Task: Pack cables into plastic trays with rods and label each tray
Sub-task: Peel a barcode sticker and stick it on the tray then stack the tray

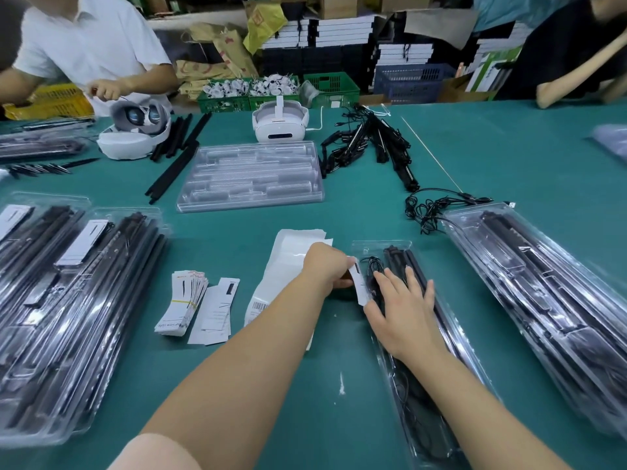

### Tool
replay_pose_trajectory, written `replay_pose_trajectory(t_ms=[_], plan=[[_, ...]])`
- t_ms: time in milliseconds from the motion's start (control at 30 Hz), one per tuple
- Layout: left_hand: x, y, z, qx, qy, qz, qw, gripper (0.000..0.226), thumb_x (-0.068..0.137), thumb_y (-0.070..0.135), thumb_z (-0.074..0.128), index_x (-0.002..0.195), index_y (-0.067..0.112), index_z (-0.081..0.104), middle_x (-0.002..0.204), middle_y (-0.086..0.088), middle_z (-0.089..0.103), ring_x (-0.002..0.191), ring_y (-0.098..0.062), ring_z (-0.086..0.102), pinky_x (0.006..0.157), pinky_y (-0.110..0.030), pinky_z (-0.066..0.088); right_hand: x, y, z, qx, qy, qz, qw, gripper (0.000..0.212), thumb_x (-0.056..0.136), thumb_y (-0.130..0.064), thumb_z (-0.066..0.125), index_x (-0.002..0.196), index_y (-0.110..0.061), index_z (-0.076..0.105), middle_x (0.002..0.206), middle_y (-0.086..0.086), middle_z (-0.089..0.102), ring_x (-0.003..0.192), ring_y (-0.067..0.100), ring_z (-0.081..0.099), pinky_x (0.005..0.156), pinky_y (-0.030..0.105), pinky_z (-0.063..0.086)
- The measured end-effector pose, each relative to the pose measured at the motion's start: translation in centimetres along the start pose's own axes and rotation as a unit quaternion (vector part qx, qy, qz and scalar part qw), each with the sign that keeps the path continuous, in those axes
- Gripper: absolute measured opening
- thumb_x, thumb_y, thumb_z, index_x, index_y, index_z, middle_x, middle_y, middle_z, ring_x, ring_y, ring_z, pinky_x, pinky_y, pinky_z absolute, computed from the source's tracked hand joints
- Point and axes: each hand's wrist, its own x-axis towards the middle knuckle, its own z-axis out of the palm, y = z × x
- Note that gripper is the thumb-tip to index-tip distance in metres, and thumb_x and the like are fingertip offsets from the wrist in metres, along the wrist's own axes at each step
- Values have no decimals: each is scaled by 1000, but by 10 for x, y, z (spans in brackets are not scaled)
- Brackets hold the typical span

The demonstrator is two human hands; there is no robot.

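Observation:
A clear plastic tray point(393, 364) lies in front of me on the green table, holding black rods point(415, 266) and a coiled black cable point(373, 266). My left hand point(325, 266) pinches a white label card point(360, 286) at the tray's left edge. My right hand point(403, 307) lies flat on the tray with straight, spread fingers. A bundle of label cards point(185, 300) and loose cards point(217, 310) lie to the left. A white backing sheet point(288, 266) sits under my left forearm.
Stacks of packed trays lie at left point(78, 300) and right point(549, 300). Empty trays point(251, 176), loose black rods point(173, 164), bundled cables point(369, 144), a tangled cable point(431, 208) and two white headsets point(280, 122) lie farther back. Other people sit across the table.

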Motion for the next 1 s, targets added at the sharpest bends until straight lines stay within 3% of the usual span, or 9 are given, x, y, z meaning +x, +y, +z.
replay_pose_trajectory(t_ms=[67, 167, 267, 367, 433, 567, 667, 867, 1000], plan=[[0, 1, -1, -4, -17, -18, 1000, 15, 90, -1, 66, 105, -5, 62, 94, -18, 65, 75, -25, 62, 54, -27, 56, 0, 0, 0, 7, 3, -1, 1000, 59, 98, -43, 35, 153, -23, 31, 162, -3, 26, 153, 28, 4, 120, 58, -5], [-5, 2, -1, 0, -55, -31, 998, 8, 92, -7, 56, 96, -2, 61, 86, -17, 65, 69, -23, 63, 63, -30, 59, 0, 0, -1, 9, 3, -1, 1000, 60, 98, -44, 34, 153, -23, 31, 162, -3, 26, 153, 28, 4, 120, 58, -5], [-9, 5, 2, 14, -58, -18, 998, 18, 91, -12, 47, 84, 0, 59, 78, -16, 65, 63, -25, 64, 61, -33, 60, 0, 1, -1, 13, 5, 0, 1000, 61, 97, -44, 35, 154, -23, 31, 162, -3, 27, 153, 27, 4, 120, 57, -6], [-12, 8, 4, 27, -65, -9, 997, 21, 90, -11, 45, 88, -1, 62, 80, -20, 69, 72, -32, 70, 73, -43, 62, 0, 1, 0, 22, 8, 2, 1000, 60, 97, -42, 37, 154, -23, 31, 162, -3, 27, 153, 27, 4, 121, 56, -6], [-14, 9, 4, 27, -74, -13, 997, 20, 92, -7, 44, 89, 1, 63, 78, -18, 72, 74, -32, 71, 74, -42, 62, 0, 0, 0, 19, 9, 2, 1000, 60, 98, -42, 37, 154, -23, 31, 162, -3, 27, 153, 27, 4, 121, 56, -6], [-12, 8, 4, 24, -66, -16, 997, 22, 94, -7, 50, 114, -10, 61, 97, -24, 68, 72, -29, 67, 58, -33, 60, 0, 0, -1, 20, 4, 4, 1000, 61, 97, -43, 36, 154, -23, 30, 162, -3, 26, 153, 27, 3, 121, 56, -7], [-9, 4, 6, 36, -34, -6, 999, 28, 86, -15, 55, 113, -15, 62, 101, -27, 65, 77, -33, 64, 67, -38, 57, 0, 0, -1, 25, 3, 5, 1000, 60, 98, -41, 36, 155, -23, 29, 163, -4, 25, 153, 26, 2, 121, 56, -8], [1, -3, 9, 17, 8, -9, 1000, 35, 85, -16, 43, 116, -13, 60, 101, -23, 61, 87, -32, 61, 74, -42, 52, -1, 1, -2, 41, 9, 5, 999, 59, 99, -39, 36, 155, -21, 28, 162, -3, 27, 153, 25, 3, 121, 54, -8], [3, -4, 15, -29, 4, -11, 1000, 34, 87, -17, 41, 115, -13, 60, 115, -29, 65, 88, -33, 64, 87, -51, 56, -1, 1, -2, 45, 12, 5, 999, 59, 98, -38, 37, 154, -21, 29, 161, -3, 30, 153, 26, 5, 121, 55, -6]])
